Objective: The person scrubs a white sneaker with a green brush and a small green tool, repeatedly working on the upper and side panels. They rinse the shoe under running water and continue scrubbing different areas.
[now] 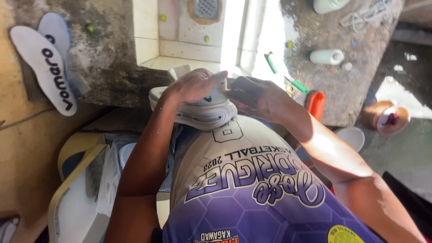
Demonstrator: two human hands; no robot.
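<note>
Shoe (pixel 202 110), white, on the lap against the jersey (pixel 243 180). Left hand (pixel 195 85) gripping its top; right hand (pixel 254 96) closed on its side. Two insoles (pixel 47 63) lie on the floor, well apart.

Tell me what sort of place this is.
Probably an outdoor wash area used for cleaning shoes: a tiled basin with a floor drain, a green-handled toothbrush on the rough concrete ledge, and two removed white insoles.

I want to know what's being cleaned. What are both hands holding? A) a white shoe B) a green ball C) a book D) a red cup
A: the left hand and right hand both grip a white shoe resting against the person's lap.
</note>
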